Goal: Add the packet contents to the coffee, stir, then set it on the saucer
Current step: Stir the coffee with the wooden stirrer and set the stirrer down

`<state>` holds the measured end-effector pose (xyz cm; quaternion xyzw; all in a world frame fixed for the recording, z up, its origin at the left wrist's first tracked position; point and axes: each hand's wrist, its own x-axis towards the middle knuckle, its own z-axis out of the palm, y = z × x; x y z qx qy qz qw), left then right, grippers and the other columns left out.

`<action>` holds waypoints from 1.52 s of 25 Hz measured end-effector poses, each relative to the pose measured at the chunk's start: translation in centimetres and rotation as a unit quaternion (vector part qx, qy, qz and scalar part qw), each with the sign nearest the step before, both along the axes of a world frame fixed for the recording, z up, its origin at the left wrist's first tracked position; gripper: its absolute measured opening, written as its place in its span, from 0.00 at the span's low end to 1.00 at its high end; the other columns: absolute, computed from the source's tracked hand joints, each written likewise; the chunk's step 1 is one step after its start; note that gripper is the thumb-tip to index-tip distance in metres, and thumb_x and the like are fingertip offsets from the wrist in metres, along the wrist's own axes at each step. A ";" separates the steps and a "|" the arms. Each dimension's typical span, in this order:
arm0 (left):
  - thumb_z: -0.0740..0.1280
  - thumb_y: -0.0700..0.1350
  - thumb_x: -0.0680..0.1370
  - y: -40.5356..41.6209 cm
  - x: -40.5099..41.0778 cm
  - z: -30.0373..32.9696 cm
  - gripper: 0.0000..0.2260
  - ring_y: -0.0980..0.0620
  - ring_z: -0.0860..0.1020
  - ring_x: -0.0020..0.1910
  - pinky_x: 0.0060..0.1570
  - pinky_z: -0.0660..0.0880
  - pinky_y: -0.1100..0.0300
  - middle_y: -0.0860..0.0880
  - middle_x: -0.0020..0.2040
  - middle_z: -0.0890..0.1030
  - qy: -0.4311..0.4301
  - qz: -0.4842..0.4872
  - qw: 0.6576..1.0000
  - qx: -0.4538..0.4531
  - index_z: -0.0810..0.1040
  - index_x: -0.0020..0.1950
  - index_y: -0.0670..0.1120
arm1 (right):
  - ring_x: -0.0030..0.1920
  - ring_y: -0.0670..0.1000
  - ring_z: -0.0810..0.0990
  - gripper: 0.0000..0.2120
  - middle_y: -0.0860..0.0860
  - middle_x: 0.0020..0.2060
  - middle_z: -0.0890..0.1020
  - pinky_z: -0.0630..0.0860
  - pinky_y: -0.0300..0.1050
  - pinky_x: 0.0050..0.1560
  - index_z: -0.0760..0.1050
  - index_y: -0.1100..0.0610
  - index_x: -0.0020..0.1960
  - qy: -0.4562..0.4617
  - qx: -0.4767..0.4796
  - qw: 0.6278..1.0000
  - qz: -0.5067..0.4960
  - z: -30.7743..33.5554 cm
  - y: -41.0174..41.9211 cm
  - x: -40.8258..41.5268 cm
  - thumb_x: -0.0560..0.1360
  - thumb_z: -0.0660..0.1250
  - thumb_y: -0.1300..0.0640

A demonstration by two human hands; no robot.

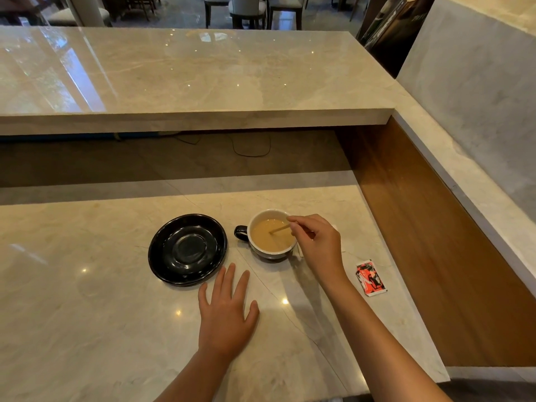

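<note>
A cup point(271, 252), white inside and dark outside with its handle to the left, stands on the marble counter and holds light brown coffee point(268, 237). My right hand point(317, 246) pinches a thin wooden stir stick point(280, 228) whose lower end dips into the coffee. An empty black saucer point(188, 249) lies just left of the cup. My left hand point(227, 310) rests flat on the counter, fingers spread, in front of the saucer. A red, black and white packet point(370, 277) lies on the counter to the right of my right wrist.
A raised marble bar top point(188, 79) runs across behind the work counter, with a dark gap and cables beneath it. A wooden panel point(429, 245) and a marble ledge close the right side. A scrap of white paper shows behind my right hand.
</note>
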<state>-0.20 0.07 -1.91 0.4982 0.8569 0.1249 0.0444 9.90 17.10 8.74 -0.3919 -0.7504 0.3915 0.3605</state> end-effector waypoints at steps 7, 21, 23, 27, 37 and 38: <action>0.54 0.59 0.74 0.0 0.1 0.1 0.27 0.46 0.56 0.72 0.66 0.44 0.42 0.44 0.73 0.62 0.003 0.000 1.000 -0.001 0.63 0.71 0.51 | 0.38 0.53 0.82 0.05 0.57 0.39 0.85 0.80 0.48 0.41 0.81 0.63 0.47 -0.074 0.175 0.980 0.058 0.2 2.8 1.9 0.73 0.67 0.66; 0.53 0.59 0.75 0.1 0.0 0.1 0.27 0.45 0.56 0.72 0.66 0.45 0.42 0.44 0.73 0.61 -0.002 0.000 1.000 0.001 0.62 0.72 0.52 | 0.42 0.50 0.82 0.08 0.56 0.42 0.85 0.74 0.34 0.46 0.81 0.62 0.49 -0.028 0.164 0.980 0.111 -0.5 0.6 0.5 0.72 0.65 0.62; 0.53 0.59 0.75 0.1 0.0 0.1 0.26 0.45 0.56 0.72 0.66 0.45 0.43 0.44 0.73 0.62 -0.004 -0.002 1.000 0.007 0.62 0.72 0.52 | 0.42 0.52 0.82 0.08 0.57 0.42 0.85 0.76 0.38 0.45 0.80 0.62 0.50 -0.048 0.186 0.977 0.094 -0.5 1.2 -0.3 0.73 0.65 0.62; 0.54 0.58 0.75 0.0 0.1 0.3 0.26 0.47 0.54 0.72 0.66 0.45 0.43 0.44 0.73 0.61 -0.004 -0.004 1.000 0.017 0.62 0.72 0.51 | 0.38 0.53 0.82 0.07 0.58 0.39 0.85 0.73 0.35 0.42 0.80 0.64 0.48 -0.078 0.242 0.965 0.069 -0.2 2.8 0.4 0.72 0.64 0.64; 0.52 0.58 0.76 0.0 0.1 0.0 0.28 0.50 0.45 0.73 0.67 0.42 0.43 0.46 0.76 0.52 -0.001 -0.007 1.000 0.002 0.53 0.75 0.54 | 0.34 0.55 0.82 0.06 0.58 0.36 0.84 0.80 0.48 0.38 0.80 0.64 0.48 -0.122 0.260 0.955 0.069 0.5 3.6 3.4 0.72 0.68 0.68; 0.52 0.58 0.76 0.0 0.0 0.0 0.28 0.50 0.45 0.73 0.67 0.41 0.43 0.47 0.76 0.51 0.001 -0.007 1.000 -0.001 0.52 0.75 0.54 | 0.34 0.55 0.82 0.05 0.58 0.36 0.84 0.80 0.48 0.38 0.80 0.64 0.48 -0.127 0.262 0.954 0.079 0.5 3.4 3.5 0.72 0.68 0.67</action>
